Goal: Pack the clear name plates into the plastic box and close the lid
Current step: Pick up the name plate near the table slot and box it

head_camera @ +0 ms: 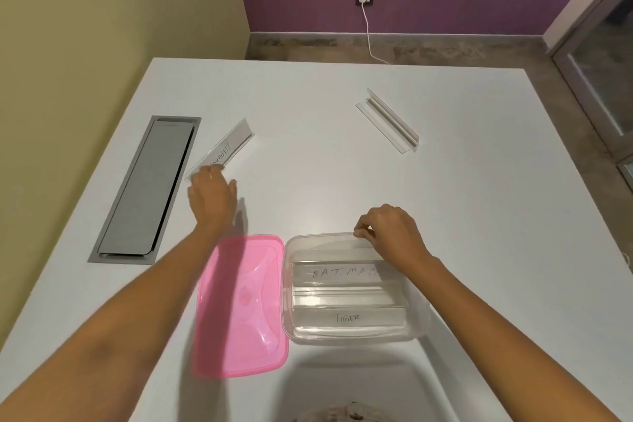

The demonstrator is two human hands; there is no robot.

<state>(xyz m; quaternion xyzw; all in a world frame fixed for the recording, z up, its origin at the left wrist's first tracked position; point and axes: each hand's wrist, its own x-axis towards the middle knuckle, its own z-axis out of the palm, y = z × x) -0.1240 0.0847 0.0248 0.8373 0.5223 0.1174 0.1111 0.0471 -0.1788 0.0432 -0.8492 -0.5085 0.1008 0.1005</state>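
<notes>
A clear plastic box (289,325) stands open on the white table near me, holding name plates marked BATMAN (337,273) and TIGER (347,318). My right hand (388,228) pinches the box's far rim. The pink lid (239,305) lies flat just left of the box. My left hand (212,193) rests on the near end of a clear name plate with handwriting (224,149), which lies at the left by the grey panel. Another clear name plate (387,120) lies alone at the far right.
A long grey cable hatch (144,188) is set into the table on the left. The table's far edge borders a purple wall with a socket and white cable (368,27). A yellow wall runs along the left.
</notes>
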